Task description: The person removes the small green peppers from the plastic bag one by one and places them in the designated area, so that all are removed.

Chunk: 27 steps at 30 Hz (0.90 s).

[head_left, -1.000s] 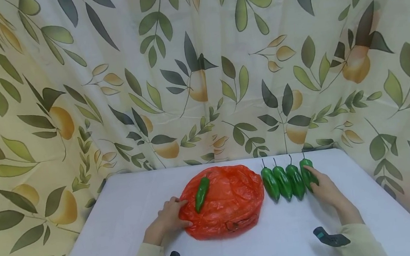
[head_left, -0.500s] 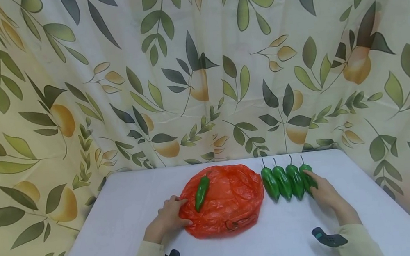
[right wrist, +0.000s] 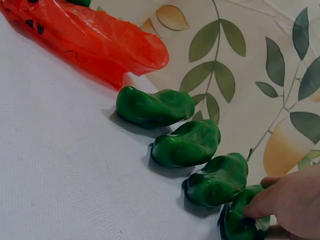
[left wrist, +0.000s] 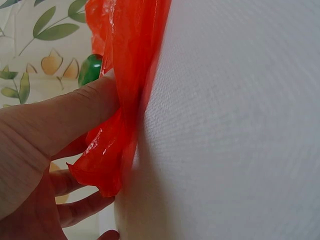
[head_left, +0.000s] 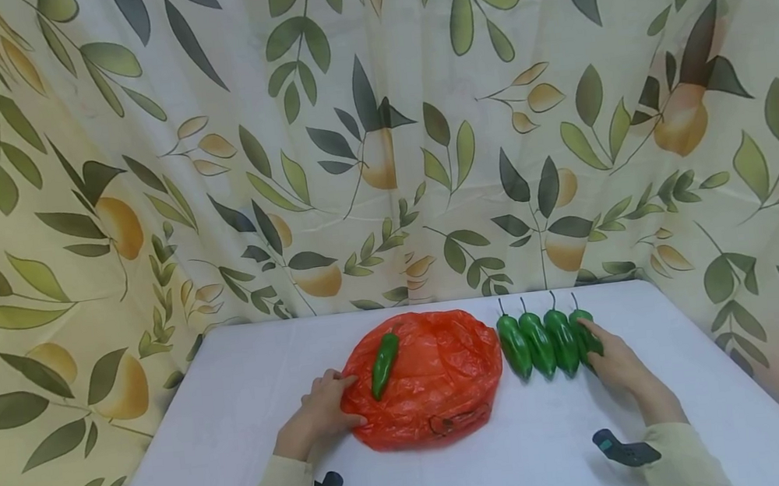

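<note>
A crumpled red plastic bag [head_left: 436, 364] lies on the white table with one green pepper [head_left: 384, 365] on its left part. My left hand [head_left: 321, 410] grips the bag's left edge; in the left wrist view the thumb lies on the near side of the plastic [left wrist: 132, 60], other fingers behind it. Right of the bag stands a row of green peppers [head_left: 538, 346], stems toward the back. My right hand [head_left: 619, 358] holds the rightmost pepper [right wrist: 240, 212], which sits against its neighbour [right wrist: 220, 180] in the right wrist view. Part of that pepper is hidden by the fingers.
The white table [head_left: 496, 467] reaches back to a curtain [head_left: 395, 156] printed with leaves and fruit. Dark wrist devices [head_left: 626, 449] sit at both sleeves.
My right hand has shifted slightly left and forward-down with the rightmost pepper, closing its gap to the row. The left hand and the bag stay where they were.
</note>
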Tool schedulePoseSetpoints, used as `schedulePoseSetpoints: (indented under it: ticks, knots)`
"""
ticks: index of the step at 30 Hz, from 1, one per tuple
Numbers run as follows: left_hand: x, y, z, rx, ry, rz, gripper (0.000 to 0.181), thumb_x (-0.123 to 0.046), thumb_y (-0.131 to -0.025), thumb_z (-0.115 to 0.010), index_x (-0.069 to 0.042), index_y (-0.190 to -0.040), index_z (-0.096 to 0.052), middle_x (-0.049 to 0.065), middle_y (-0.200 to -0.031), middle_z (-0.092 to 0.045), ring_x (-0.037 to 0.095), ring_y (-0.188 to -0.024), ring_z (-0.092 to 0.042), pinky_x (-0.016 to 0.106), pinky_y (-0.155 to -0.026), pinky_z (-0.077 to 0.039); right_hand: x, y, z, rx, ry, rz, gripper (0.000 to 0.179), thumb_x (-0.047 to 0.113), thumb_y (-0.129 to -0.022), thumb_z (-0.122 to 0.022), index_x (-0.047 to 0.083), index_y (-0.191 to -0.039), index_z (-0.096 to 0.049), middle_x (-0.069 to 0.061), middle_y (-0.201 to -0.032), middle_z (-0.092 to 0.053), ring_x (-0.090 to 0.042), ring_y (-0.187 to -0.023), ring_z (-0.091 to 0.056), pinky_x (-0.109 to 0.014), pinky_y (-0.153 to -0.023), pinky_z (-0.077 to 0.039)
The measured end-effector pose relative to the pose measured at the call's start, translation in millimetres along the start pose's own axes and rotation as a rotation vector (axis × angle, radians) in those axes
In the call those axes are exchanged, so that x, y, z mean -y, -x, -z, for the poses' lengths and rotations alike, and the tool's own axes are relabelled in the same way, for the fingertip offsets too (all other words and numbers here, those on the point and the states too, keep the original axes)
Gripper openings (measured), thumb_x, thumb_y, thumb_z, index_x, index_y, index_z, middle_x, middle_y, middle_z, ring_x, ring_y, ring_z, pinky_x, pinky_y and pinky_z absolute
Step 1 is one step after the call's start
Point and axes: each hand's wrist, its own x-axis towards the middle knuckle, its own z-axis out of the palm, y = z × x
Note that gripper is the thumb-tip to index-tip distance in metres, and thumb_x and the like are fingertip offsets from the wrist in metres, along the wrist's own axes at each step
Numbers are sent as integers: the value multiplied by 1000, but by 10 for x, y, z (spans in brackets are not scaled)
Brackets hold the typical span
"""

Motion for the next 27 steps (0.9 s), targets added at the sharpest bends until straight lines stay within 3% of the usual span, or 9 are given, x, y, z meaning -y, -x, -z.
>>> schedulePoseSetpoints:
  ticks: [13, 27]
  knots:
    - [-13, 11, 6, 4, 9, -5, 75, -31, -77, -88, -13, -143, -58, 13, -135, -53, 31, -121, -50, 60, -93, -54, 22, 0, 17, 3, 4, -42, 68, 14, -103, -45, -6, -158, -11, -47, -154, -14, -66, -141, -16, -76, -113, -21]
    - [-13, -2, 2, 4, 0, 5, 76, -32, -77, -88, -14, -143, -58, 13, -134, -53, 31, -121, -50, 61, -94, -53, 31, 5, 29, 4, 11, -61, 67, 14, -102, -44, -6, -158, -12, -46, -154, -14, -66, -141, -16, -76, -112, -21]
